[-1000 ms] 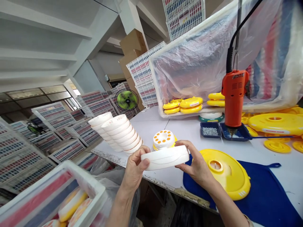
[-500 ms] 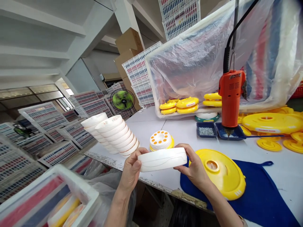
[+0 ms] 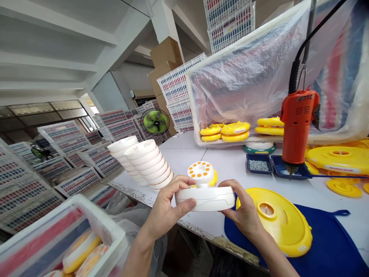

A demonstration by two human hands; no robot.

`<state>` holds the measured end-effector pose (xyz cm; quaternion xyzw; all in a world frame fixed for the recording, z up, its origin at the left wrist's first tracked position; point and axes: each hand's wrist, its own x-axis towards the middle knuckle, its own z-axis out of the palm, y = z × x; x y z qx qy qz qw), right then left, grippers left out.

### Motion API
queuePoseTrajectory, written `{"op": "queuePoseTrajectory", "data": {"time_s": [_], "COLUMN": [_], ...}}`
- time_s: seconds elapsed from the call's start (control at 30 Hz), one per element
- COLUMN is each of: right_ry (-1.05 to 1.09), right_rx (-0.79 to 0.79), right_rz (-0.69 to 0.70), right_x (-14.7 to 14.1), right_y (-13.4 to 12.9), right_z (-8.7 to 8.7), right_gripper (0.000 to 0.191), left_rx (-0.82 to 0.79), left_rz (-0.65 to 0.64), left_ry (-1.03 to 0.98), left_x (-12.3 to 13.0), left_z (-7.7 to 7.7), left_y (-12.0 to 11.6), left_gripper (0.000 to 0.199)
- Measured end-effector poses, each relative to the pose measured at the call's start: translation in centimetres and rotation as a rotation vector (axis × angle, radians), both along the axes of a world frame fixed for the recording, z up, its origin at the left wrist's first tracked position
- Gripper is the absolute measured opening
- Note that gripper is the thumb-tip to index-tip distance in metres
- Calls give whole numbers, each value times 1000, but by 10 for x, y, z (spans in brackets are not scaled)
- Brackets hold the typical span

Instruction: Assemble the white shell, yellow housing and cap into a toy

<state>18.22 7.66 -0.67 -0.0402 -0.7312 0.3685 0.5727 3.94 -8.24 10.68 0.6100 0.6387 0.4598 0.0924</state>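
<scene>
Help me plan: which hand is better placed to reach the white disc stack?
Left, probably: the left hand sits beside the white disc stack, while the right hand grips the far end of the held white disc.

- The one camera is worn on the person's head and looks from above the near edge of the table (image 3: 150, 188).
- It faces forward and down, across the table toward the far side of the room.
- The left hand (image 3: 168, 209), the right hand (image 3: 245, 215) and the white disc (image 3: 205, 199) are very close, low in the middle of the view.
- The white bin (image 3: 95, 207) is close, at near left.
- The fan (image 3: 155, 121) and stacked crates (image 3: 181, 88) are far off, beyond the table.
- The ceiling (image 3: 52, 57) fills the upper left; the lines bend toward the edges, so the camera's exact tilt is hard to judge.
</scene>
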Motion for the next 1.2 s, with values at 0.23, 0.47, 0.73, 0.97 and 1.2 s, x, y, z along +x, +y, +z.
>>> {"op": "queuePoseTrajectory", "data": {"time_s": [0.23, 0.47, 0.73, 0.97, 1.2], "right_ry": [-3, 32, 55, 54, 25], "right_rx": [73, 19, -62, -155, -90], "right_rz": [-33, 3, 63, 97, 43], "right_x": [1, -3, 0, 6, 14], "right_y": [0, -3, -1, 0, 1], "right_z": [-6, -18, -27, -36, -27], "right_gripper": [34, 34, 34, 33, 35], "left_rx": [-61, -52, -93, 123, 295], "left_rz": [2, 101, 7, 113, 228], "left_ry": [30, -40, -38, 54, 162], "left_x": [16, 27, 29, 28, 14], "left_z": [9, 3, 6, 2, 7], "left_y": [6, 14, 6, 6, 9], "left_gripper": [27, 46, 44, 26, 16]}}
